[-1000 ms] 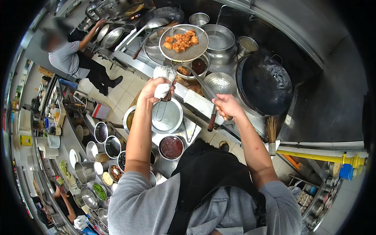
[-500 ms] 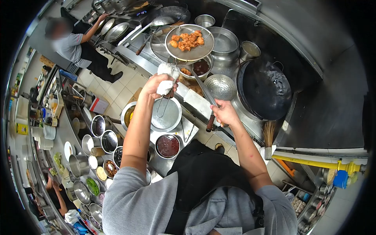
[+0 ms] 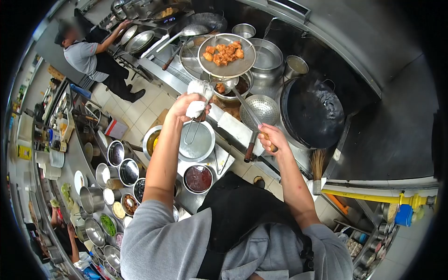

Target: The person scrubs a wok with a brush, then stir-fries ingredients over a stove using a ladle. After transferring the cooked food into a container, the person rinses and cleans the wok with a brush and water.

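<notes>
My left hand [image 3: 185, 105] is closed around a bunched white cloth [image 3: 199, 88] and the wire handle of a round mesh strainer [image 3: 247, 68]. Browned fried pieces [image 3: 225, 52] lie in the strainer, which is held over a metal pot [image 3: 251, 88] of dark sauce. In my right hand [image 3: 273, 139] is the wooden handle of a long ladle [image 3: 248, 111], its fingers wrapped around it. The ladle's head reaches into the pot beside a fried piece [image 3: 220, 87], partly hidden under the strainer. A perforated metal skimmer [image 3: 260, 110] rests just right of the ladle's shaft.
A large dark wok [image 3: 312, 114] stands at right, with a bamboo brush [image 3: 317, 168] below it. A bowl of red sauce [image 3: 198, 178] and a metal lid [image 3: 198, 147] are near my left forearm. A co-worker [image 3: 86, 58] stands at upper left by other pans.
My right hand has shifted slightly right and down, and the ladle's head now shows in the pot. The strainer has dropped a little. My left hand keeps its hold.
</notes>
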The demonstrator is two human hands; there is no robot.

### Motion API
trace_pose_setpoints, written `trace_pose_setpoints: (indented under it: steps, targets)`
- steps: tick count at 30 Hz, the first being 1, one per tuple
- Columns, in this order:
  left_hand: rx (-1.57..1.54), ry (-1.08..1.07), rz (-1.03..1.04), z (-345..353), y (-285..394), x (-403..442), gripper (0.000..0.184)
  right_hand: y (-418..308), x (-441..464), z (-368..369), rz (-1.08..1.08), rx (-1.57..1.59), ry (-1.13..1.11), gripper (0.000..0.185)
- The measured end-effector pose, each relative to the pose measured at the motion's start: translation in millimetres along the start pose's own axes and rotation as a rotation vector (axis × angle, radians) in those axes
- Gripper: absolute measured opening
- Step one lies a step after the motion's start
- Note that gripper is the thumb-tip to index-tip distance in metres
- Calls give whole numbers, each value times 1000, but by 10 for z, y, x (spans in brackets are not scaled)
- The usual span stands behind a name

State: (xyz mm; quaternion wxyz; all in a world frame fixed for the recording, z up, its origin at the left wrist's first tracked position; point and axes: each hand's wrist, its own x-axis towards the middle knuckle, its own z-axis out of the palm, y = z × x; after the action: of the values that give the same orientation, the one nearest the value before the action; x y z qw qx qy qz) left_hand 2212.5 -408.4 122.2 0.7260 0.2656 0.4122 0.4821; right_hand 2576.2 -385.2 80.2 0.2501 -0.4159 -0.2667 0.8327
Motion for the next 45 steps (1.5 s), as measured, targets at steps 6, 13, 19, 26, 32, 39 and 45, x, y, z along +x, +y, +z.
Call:
trace_pose_setpoints:
  steps: [6,13,19,26,32,39,45]
  targets:
    - [-30,23,115,-105,-93,-105,37,-364,-354,-89,-42,72,-4,40]
    - [-9,-1,180,-258,-160,-162,32,-1080,-652,-184,-158,15,14,28]
    - [-76,3,119,-373,-543,134,34,-1210,-828,111,-233,-99,137,31]
    - [-92,-47,14,-388,-1003,714,29,-643,-620,453,-263,-400,294,30]
    - [-84,-109,-90,-335,-1052,695,30,-6,-338,248,-659,-1046,528,47]
    - [-206,-55,-110,-598,-1166,761,39,222,-64,-201,-741,-915,661,48]
    - [-60,358,184,-571,-994,-149,23,471,240,-548,-561,-1293,746,52]
